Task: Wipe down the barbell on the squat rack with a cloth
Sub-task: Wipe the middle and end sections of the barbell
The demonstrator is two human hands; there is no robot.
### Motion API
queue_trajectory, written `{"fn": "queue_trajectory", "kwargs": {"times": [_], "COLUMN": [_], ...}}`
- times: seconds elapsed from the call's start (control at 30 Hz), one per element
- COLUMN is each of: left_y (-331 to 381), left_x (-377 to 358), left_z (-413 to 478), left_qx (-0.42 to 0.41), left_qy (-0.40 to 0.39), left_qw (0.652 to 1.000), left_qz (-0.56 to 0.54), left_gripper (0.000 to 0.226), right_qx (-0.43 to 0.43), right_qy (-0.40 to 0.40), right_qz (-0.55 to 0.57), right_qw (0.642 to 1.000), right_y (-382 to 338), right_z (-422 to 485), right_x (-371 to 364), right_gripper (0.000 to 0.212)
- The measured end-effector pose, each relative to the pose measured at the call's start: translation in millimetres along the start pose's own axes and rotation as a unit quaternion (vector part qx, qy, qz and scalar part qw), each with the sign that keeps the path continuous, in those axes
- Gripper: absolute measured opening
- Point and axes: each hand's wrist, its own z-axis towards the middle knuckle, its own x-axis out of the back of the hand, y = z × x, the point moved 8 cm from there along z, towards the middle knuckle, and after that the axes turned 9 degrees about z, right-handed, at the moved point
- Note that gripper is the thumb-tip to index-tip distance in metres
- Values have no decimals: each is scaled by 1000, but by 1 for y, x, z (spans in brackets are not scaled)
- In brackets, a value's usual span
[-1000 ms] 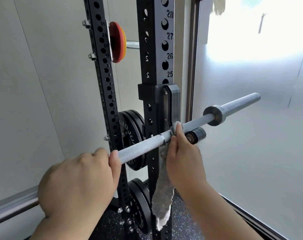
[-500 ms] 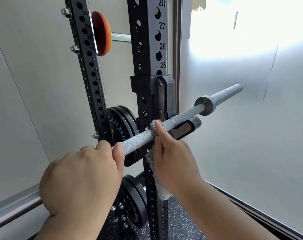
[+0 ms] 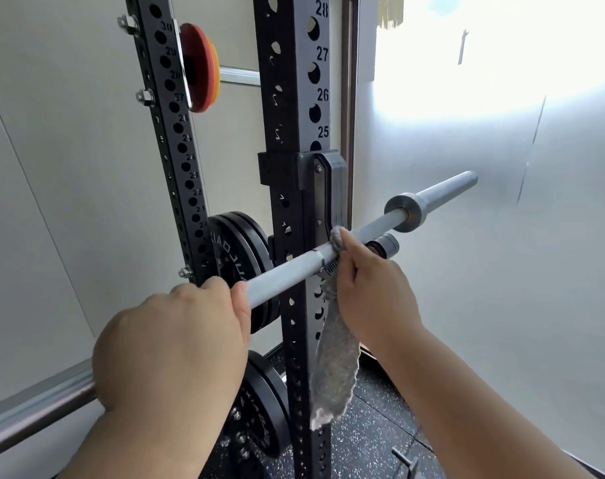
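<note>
Right grip (image 3: pixel 373 299) — cloth (image 3: pixel 335 368) pinched, seemingly round barbell (image 3: pixel 287 274)

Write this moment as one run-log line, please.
left hand: grips barbell | right hand: holds cloth on barbell, at rack upright | wipe: underway

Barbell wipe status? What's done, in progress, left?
Done: cannot tell; the barbell shows no clean-versus-dirty difference. In hand: right hand pinches the cloth round the shaft beside the rack upright, left hand grips the shaft. Left: likely the sleeve beyond the cloth, and the stretch under the left hand.
</note>
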Motion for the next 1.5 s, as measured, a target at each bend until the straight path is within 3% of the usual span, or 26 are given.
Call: {"fn": "queue_trajectory", "kwargs": {"times": [0.1,0.17,0.23,0.4,0.57,0.63,0.77,0.83,1.03,1.2,1.27,1.4,1.5], "left_y": [23,44,61,71,76,75,63,64,72,64,62,65,65], "left_x": [-3,-3,-5,-25,-25,-24,-38,-40,-18,-20,-25,-25,-24], "left_z": [12,22,29,25,32,39,52,50,36,10,16,25,29], "left_qx": [-44,-63,-72,-110,-135,-124,-57,-53,-83,-37,-42,-44,-38], "left_qy": [-45,-14,-19,-64,-65,-55,-176,-203,-96,-35,-16,-12,-63], "left_qw": [996,994,993,984,981,986,982,977,990,998,997,996,991], "left_qz": [66,90,96,127,123,93,-37,-38,66,40,67,79,111], "left_gripper": [44,42,43,31,35,42,52,53,45,31,37,51,50], "right_qx": [1,35,59,13,72,46,10,28,19,22,28,-17,-34], "right_qy": [-17,-40,-42,-38,-60,-51,-41,-51,-30,-47,-54,-7,1], "right_qz": [17,15,-5,-7,13,30,73,78,83,102,95,106,131], "right_qw": [1000,998,997,999,996,997,996,995,996,993,994,994,991], "right_y": [-6,-17,-17,7,-8,8,11,0,18,3,1,15,8], "right_z": [-11,-27,-24,-3,-23,-10,-7,-19,-8,-29,-28,-7,-11], "right_x": [-10,-17,-14,-3,-15,-12,-15,-21,-13,-23,-23,-13,-22], "right_gripper": [48,49,49,53,57,56,56,57,54,55,54,52,52]}}
